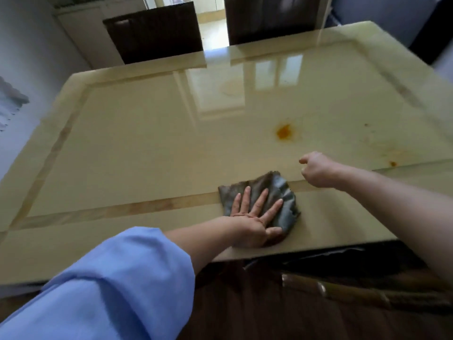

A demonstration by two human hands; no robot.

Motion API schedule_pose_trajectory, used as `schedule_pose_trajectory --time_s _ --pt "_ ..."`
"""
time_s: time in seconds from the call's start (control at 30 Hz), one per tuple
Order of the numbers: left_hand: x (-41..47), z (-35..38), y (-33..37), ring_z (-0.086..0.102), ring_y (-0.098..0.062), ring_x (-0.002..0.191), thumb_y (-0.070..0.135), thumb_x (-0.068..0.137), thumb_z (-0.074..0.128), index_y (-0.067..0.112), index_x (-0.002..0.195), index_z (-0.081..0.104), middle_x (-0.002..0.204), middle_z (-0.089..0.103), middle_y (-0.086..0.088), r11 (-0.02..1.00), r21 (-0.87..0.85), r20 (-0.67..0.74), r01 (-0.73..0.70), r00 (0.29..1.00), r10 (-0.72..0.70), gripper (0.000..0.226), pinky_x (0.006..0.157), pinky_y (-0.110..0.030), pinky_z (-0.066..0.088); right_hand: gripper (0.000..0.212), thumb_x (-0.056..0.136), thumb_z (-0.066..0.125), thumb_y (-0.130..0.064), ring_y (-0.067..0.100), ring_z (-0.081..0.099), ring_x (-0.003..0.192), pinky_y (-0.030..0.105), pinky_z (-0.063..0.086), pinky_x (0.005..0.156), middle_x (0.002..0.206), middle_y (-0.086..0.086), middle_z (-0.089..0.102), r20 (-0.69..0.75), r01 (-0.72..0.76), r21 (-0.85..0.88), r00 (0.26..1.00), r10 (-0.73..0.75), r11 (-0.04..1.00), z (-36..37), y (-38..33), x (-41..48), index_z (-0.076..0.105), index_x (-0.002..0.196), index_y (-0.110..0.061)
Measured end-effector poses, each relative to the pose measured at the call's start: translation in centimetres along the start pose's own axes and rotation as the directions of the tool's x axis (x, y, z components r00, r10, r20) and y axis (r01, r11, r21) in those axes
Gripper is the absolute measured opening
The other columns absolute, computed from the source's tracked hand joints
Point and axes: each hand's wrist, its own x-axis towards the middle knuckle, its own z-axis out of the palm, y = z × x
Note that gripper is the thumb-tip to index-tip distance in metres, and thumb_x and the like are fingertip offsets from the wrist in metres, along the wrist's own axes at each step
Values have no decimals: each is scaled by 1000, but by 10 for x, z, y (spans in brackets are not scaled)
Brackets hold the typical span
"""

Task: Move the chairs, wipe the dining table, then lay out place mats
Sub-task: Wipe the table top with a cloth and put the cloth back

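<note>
A glossy cream dining table (152,133) fills the view. A crumpled grey cloth (277,190) lies near its front edge. My left hand (252,217) presses flat on the cloth, fingers spread and straight, thumb on the cloth's near side. My right hand (318,170) hovers just right of the cloth with fingers curled, holding nothing. An orange stain (284,132) marks the tabletop beyond the hands, and smaller orange spots (393,163) lie to the right. Two dark brown chairs (157,33) (269,18) stand at the far side.
A dark wooden chair back (343,293) sits below the table's front edge, close to my body. A pale wall runs along the left. A doorway opens behind the far chairs, and a dark object (431,33) stands at the far right.
</note>
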Motion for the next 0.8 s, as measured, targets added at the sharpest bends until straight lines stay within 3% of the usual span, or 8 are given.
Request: schedule_pose_trajectory --time_s 0.1,0.3,0.37,0.47,0.53,0.6,0.7,0.8 --pt "15 -14 -17 -33 -27 140 58 95 20 41 146 -13 156 -27 7 999 -4 -98 38 994 -38 63 116 -43 -19 44 95 44 -8 30 45 132 34 37 110 144 14 47 -12 -23 4 1000 23 1000 -4 28 3 45 138 -6" --pt "55 -33 4 -30 -33 141 56 96 17 31 148 -16 156 -28 2 869 -279 -178 408 868 -464 67 114 -49 -19 46 95 39 -6 23 39 138 26 29 113 150 9 41 0 11 10 1000 -11 1000 -20 77 9 42 142 -8" --pt "66 -33 42 -32 -34 140 55 96 19 29 148 -17 155 -29 0 894 -254 -179 368 891 -417 68 113 -49 -21 46 95 39 -7 23 39 138 27 29 113 150 10 41 -21 2 10 1000 -2 1000 -31 98 10 43 141 -7" --pt "73 -26 112 -35 -31 138 55 96 21 31 148 -16 155 -29 3 989 -99 -174 107 977 -123 68 110 -46 -25 46 94 39 -8 25 41 136 30 32 113 147 12 44 -44 -15 12 999 16 1000 -44 122 13 45 139 -6" --pt "76 -24 147 -36 -29 138 55 96 21 33 148 -15 155 -28 5 998 28 -131 -61 989 64 67 111 -44 -25 46 93 39 -5 26 42 136 30 33 113 146 14 45 -56 -13 17 998 14 1000 -49 131 15 46 138 -4" --pt "77 -26 152 -36 -25 138 54 97 20 36 147 -15 156 -27 7 984 105 -92 -145 984 155 64 112 -41 -23 47 92 38 -3 25 41 137 30 32 114 147 13 44 -54 3 19 999 -2 1000 -51 132 16 46 138 -5" --pt "67 -31 118 -32 -21 140 52 98 18 36 148 -11 157 -23 8 988 107 -99 -112 988 123 60 115 -37 -20 47 92 38 -3 25 41 137 29 31 113 147 12 44 -34 39 13 999 -38 999 -54 127 17 46 139 -6" --pt "50 -30 59 -30 -20 142 53 98 17 36 148 -12 156 -25 8 991 -19 -123 129 984 -130 60 116 -36 -17 46 94 38 -4 26 42 136 29 33 111 147 12 44 0 87 14 996 -87 996 -53 116 20 45 139 -5"
